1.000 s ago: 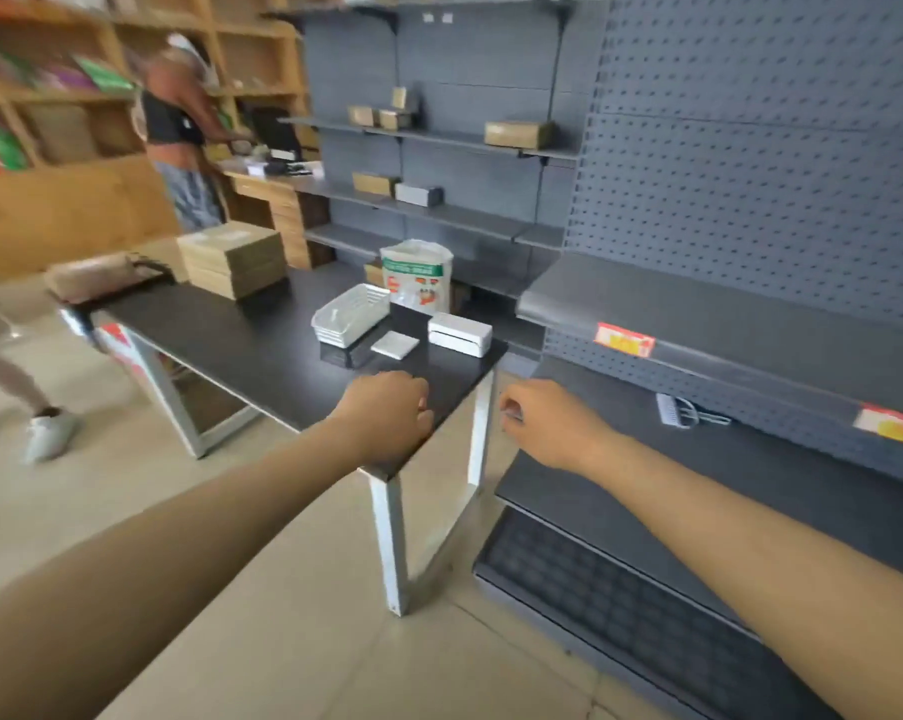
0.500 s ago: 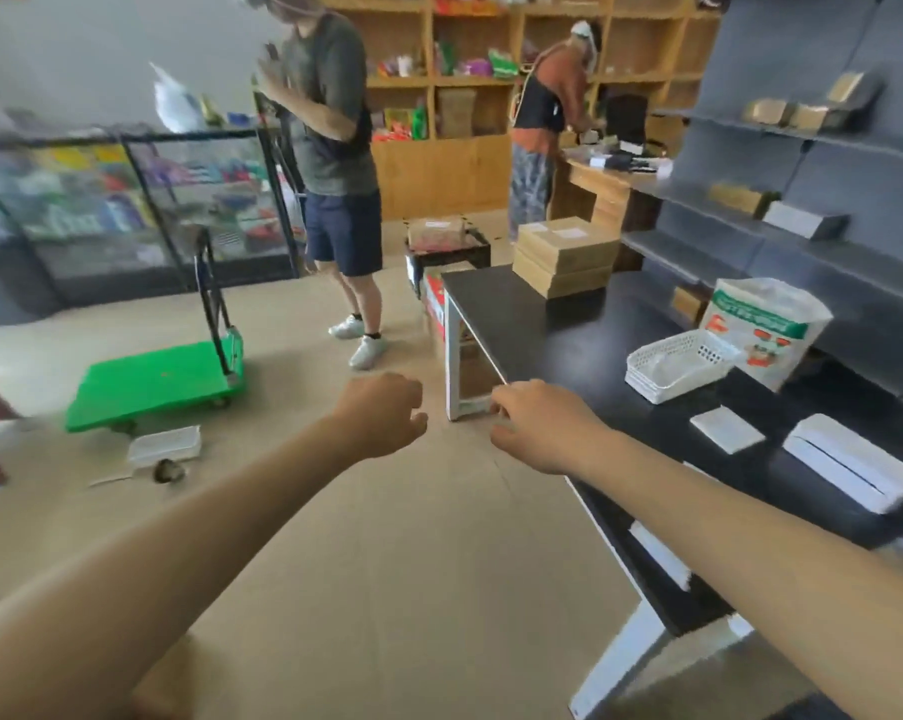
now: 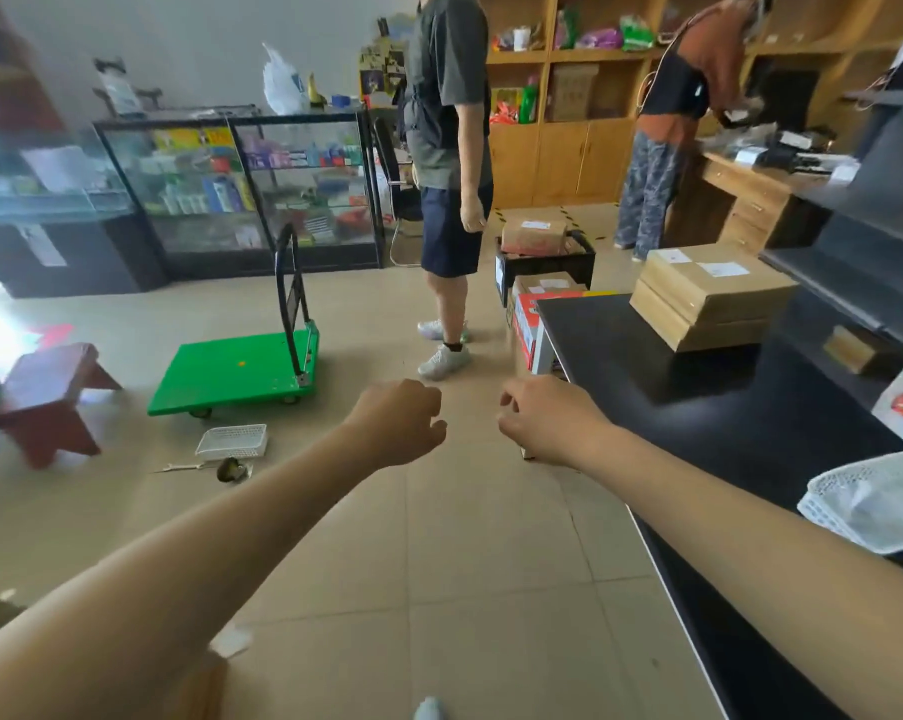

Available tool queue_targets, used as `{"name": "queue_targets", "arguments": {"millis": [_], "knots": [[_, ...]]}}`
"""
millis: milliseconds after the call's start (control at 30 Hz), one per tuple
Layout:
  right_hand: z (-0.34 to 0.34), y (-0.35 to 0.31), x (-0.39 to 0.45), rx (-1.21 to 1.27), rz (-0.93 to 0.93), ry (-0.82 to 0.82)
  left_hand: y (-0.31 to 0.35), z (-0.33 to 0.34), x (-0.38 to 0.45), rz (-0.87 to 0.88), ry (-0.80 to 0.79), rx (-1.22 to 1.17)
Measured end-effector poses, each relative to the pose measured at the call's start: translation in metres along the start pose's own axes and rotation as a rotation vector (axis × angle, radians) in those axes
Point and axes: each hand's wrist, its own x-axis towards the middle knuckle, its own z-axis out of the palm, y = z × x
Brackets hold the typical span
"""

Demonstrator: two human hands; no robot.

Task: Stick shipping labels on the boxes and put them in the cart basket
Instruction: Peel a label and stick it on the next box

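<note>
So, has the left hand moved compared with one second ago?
Yes. The left hand was over a corner of the black table; now it hangs over the floor, left of it.

Matt brown cardboard boxes (image 3: 709, 296) are resting on a smooth, glossy black table (image 3: 646, 366). A glossy green plastic platform trolley (image 3: 236, 371) and a white perforated plastic basket (image 3: 232, 441) are sitting on smooth beige floor tiles (image 3: 465, 589).
</note>
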Motion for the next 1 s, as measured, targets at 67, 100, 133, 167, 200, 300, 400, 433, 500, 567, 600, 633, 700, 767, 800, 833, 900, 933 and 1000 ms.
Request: {"name": "queue_targets", "arguments": {"millis": [67, 100, 133, 167, 200, 300, 400, 433, 500, 567, 600, 633, 700, 767, 800, 833, 900, 933, 1000], "knots": [[0.004, 0.012, 0.038, 0.002, 0.008, 0.007, -0.014, 0.004, 0.041, 0.029, -0.008, 0.005], [0.004, 0.018, 0.056, 0.01, 0.02, 0.001, -0.02, 0.003, 0.063, 0.042, -0.01, 0.004], [0.003, 0.024, 0.074, 0.013, 0.034, -0.009, -0.025, 0.001, 0.085, 0.056, -0.014, 0.004], [0.002, 0.032, 0.091, 0.006, 0.049, -0.021, -0.028, -0.001, 0.105, 0.074, -0.015, 0.009], [0.0, 0.04, 0.108, -0.004, 0.068, -0.025, -0.031, -0.003, 0.126, 0.096, -0.012, 0.016], [-0.004, 0.067, 0.155, -0.005, 0.128, -0.005, -0.035, -0.013, 0.187, 0.15, 0.011, 0.016], [-0.005, 0.098, 0.192, -0.017, 0.168, 0.0, -0.029, -0.016, 0.245, 0.186, 0.004, -0.01], [-0.005, 0.11, 0.206, -0.029, 0.182, 0.007, -0.026, -0.015, 0.265, 0.199, -0.002, -0.011], [-0.006, 0.138, 0.234, -0.045, 0.217, 0.028, -0.019, -0.011, 0.309, 0.22, -0.013, -0.012], [-0.008, 0.169, 0.261, -0.047, 0.231, 0.054, -0.013, -0.005, 0.356, 0.246, -0.013, 0.0], [-0.01, 0.185, 0.274, -0.044, 0.232, 0.066, -0.009, -0.004, 0.38, 0.253, -0.009, 0.005], [-0.013, 0.201, 0.287, -0.035, 0.239, 0.073, -0.005, -0.003, 0.403, 0.257, -0.011, 0.004], [-0.022, 0.23, 0.308, -0.018, 0.269, 0.077, 0.006, -0.005, 0.447, 0.295, -0.009, 0.005], [-0.03, 0.254, 0.325, -0.012, 0.305, 0.064, 0.018, -0.009, 0.485, 0.354, 0.005, 0.002], [-0.034, 0.265, 0.333, -0.007, 0.323, 0.063, 0.024, -0.011, 0.503, 0.378, 0.013, 0.005], [-0.037, 0.276, 0.341, -0.007, 0.341, 0.064, 0.031, -0.012, 0.521, 0.4, 0.018, 0.015], [-0.041, 0.297, 0.355, -0.026, 0.383, 0.054, 0.044, -0.014, 0.554, 0.447, 0.005, 0.03], [-0.042, 0.308, 0.361, -0.038, 0.408, 0.042, 0.051, -0.014, 0.569, 0.472, -0.006, 0.041], [-0.044, 0.33, 0.372, -0.047, 0.471, 0.019, 0.067, -0.012, 0.6, 0.534, -0.022, 0.076]]}}
